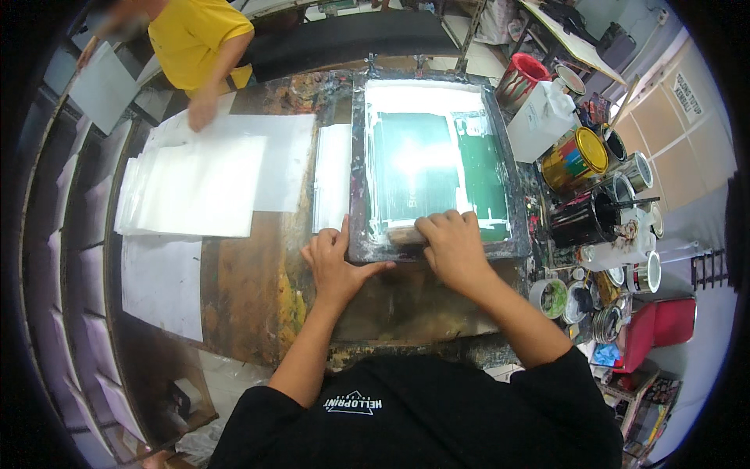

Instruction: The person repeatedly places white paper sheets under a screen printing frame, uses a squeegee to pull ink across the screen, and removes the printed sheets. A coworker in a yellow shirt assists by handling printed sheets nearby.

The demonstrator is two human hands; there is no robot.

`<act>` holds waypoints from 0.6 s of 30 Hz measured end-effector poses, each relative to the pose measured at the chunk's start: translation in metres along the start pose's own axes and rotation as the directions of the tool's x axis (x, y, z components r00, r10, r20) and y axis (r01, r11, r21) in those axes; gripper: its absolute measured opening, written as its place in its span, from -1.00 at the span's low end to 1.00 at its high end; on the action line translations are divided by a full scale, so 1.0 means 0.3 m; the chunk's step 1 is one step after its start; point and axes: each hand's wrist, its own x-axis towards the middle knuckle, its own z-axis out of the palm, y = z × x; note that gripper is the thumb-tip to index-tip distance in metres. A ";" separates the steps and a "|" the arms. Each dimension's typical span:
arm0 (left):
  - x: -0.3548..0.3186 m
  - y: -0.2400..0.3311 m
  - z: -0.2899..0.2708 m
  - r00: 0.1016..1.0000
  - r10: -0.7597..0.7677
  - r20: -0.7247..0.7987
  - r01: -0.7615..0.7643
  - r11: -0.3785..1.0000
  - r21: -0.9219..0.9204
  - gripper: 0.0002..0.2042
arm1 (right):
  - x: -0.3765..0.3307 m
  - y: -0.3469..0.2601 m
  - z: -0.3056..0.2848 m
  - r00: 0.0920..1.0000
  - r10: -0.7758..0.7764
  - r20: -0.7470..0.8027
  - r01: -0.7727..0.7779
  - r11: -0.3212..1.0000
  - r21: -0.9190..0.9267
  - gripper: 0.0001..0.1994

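Note:
A dark-framed printing screen (358,172) with green mesh and white ink around its edges lies flat on the worktable before me. My right hand (453,246) is closed around a squeegee (403,234), pressed to the mesh near the screen's near edge. Most of the squeegee's grip is hidden under the fingers. At the near left corner of the frame rests my left hand (336,266), its fingers spread and the thumb stretched along the near edge. A stack of white sheets (332,176) shows just left of the frame.
Further left lie more white sheets (195,184) on the stained table (242,273). A person in a yellow shirt (199,43) reaches over them. Paint cans (574,160) and a white jerrycan (539,121) crowd the right side. A shelf rack (94,258) stands at far left.

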 end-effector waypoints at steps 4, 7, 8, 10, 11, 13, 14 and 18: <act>-0.024 -0.028 0.028 0.997 -0.045 0.065 0.051 0.994 -0.094 0.25 | 0.102 0.016 0.073 0.999 0.031 -0.035 -0.032 0.999 -0.032 -0.63; -0.026 -0.030 0.020 0.998 -0.025 0.057 0.031 0.994 -0.109 0.22 | 0.360 0.148 0.156 0.978 0.008 -0.208 -0.032 0.993 -0.110 -0.66; -0.028 -0.031 0.017 0.999 -0.015 0.052 0.021 0.994 -0.112 0.23 | 0.460 0.181 0.132 0.992 0.048 -0.117 -0.062 0.990 -0.123 -0.65; -0.012 -0.029 0.007 1.000 0.010 0.029 -0.007 0.994 -0.105 0.24 | 0.647 0.263 0.070 0.991 0.126 0.049 -0.119 0.985 -0.124 -0.64; -0.003 -0.021 -0.005 1.000 0.026 0.009 -0.025 0.995 -0.097 0.24 | 0.719 0.303 0.042 0.980 0.161 0.120 -0.148 0.983 -0.112 -0.64; -0.005 -0.013 -0.012 1.000 0.010 -0.005 -0.011 0.992 -0.124 0.24 | 0.810 0.372 0.004 0.980 0.132 0.147 -0.130 0.991 -0.024 -0.64; -0.005 -0.011 -0.010 1.000 -0.009 -0.004 0.008 0.987 -0.159 0.23 | 0.813 0.383 0.032 0.994 0.105 -0.036 -0.108 0.991 -0.080 -0.75; -0.010 0.001 -0.026 0.982 -0.101 0.162 0.129 0.976 -0.175 0.26 | 0.696 0.362 0.092 0.988 0.024 -0.155 -0.050 0.984 -0.168 -0.80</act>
